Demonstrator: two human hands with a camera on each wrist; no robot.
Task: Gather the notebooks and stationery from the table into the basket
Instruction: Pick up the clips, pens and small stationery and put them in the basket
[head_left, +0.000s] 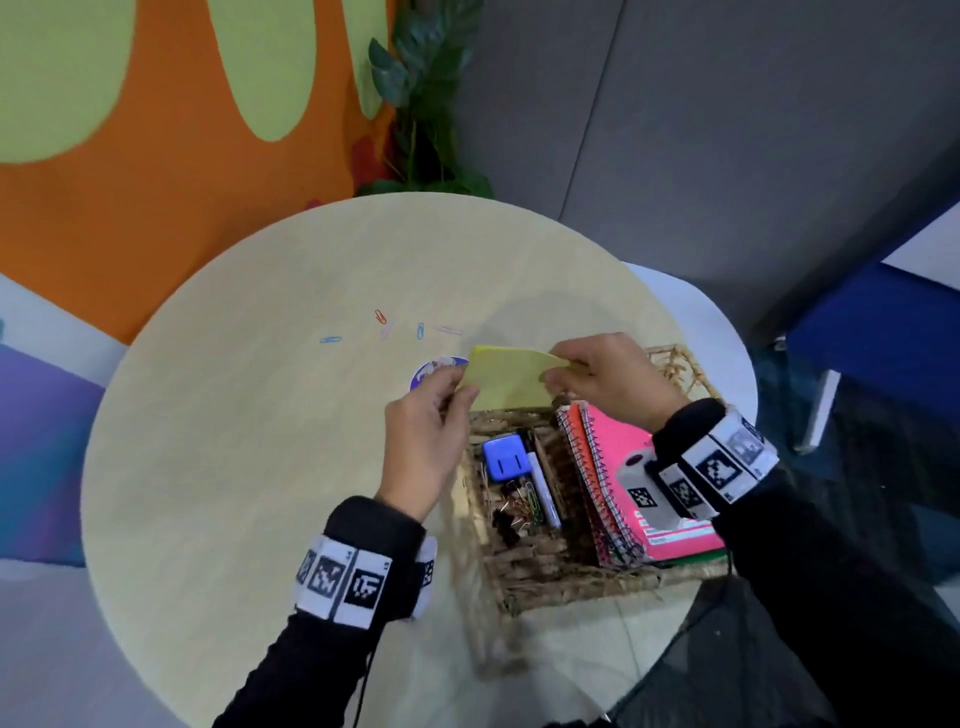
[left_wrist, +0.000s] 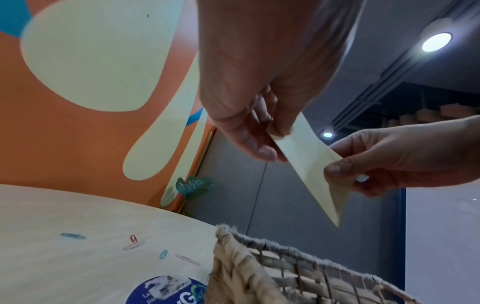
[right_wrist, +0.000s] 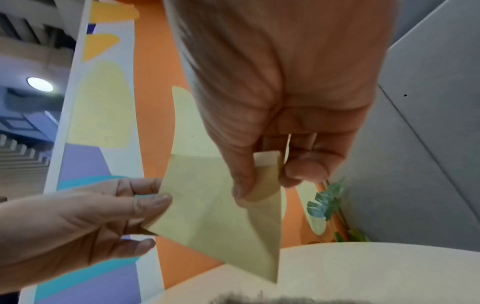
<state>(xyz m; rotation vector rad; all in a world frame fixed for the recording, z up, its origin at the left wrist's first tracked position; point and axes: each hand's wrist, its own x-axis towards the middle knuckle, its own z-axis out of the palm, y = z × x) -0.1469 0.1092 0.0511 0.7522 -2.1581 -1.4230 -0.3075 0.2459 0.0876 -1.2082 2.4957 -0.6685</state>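
I hold a yellow sticky-note pad (head_left: 506, 376) up in the air with both hands, above the far edge of the woven basket (head_left: 566, 582); my left hand (head_left: 428, 441) pinches its left corner between thumb and fingertips, and my right hand (head_left: 610, 374) pinches the right corner the same way, thumb under, fingers over; the sheet bows and twists between the two grips, one free corner pointing down toward the basket in the left wrist view.

The basket sits on the round pale wooden table (head_left: 249, 415), at its near right side; inside, against the right wall, lean spiral notebooks (head_left: 618, 467), a pink cover uppermost; in the left part lie a blue stapler-like block (head_left: 506, 457), a white marker (head_left: 543, 483) beside it, and a heap of binder clips and paper clips (head_left: 514, 512).

On the table beyond my hands lie loose paper clips (head_left: 387, 327), blue, red, pink and pale ones, scattered well apart from the basket; a round blue sticker (head_left: 431, 371) shows just beside my left fingers.
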